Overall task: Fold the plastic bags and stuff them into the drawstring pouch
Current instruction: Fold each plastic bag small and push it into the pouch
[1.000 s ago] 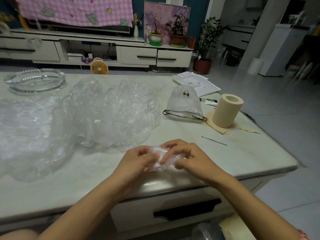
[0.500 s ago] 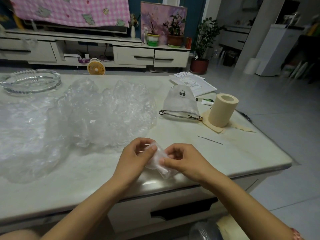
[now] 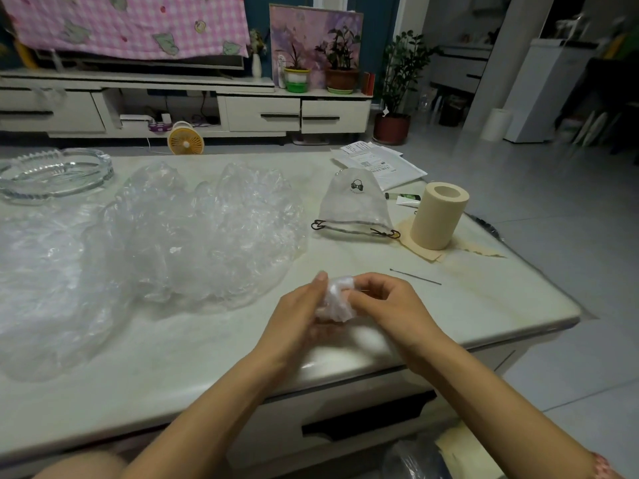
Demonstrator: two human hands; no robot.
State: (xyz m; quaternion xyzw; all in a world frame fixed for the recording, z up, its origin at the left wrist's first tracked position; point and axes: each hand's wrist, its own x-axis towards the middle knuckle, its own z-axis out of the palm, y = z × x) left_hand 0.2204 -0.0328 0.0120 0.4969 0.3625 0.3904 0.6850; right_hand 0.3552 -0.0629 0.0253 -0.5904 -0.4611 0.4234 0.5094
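While both hands work above the near edge of the pale stone-look table (image 3: 484,299), the head view shows a small crumpled wad of clear plastic bag (image 3: 337,300) clamped btw them. The left hand (image 3: 297,316) props its thumb against the wad's left side w/ fingers curled beneath. The right hand (image 3: 390,302) pinches it from the right w/ curled fingers. Whether the wad touches the tabletop I can't tell.

The translucent white drawstring pouch (image 3: 352,205) w/ black cord lies far and a bit right of the hands, well apart from them, its mouth towards the near side and just left of a cream cardboard-cored tape roll (image 3: 439,216). The mouth looks flat, not gaping. Can't tell if anything is inside yet. A big heap of loose clear plastic bags (image 3: 193,229) covers the left half of the table.

Step in hand, I'd say, is tightening this fold before stuffing. To do it well:
- Press air out first. Thin film prob. springs back, so pin the last tuck under one thumb.
- Move the wad to one hand only, since the other is needed to spread the pouch mouth.
- Push it in folded side first so loose edges don't catch the cord.
- Mind the thin metal pin (image 3: 415,276) just far-right of the right hand, as it could snag the film.
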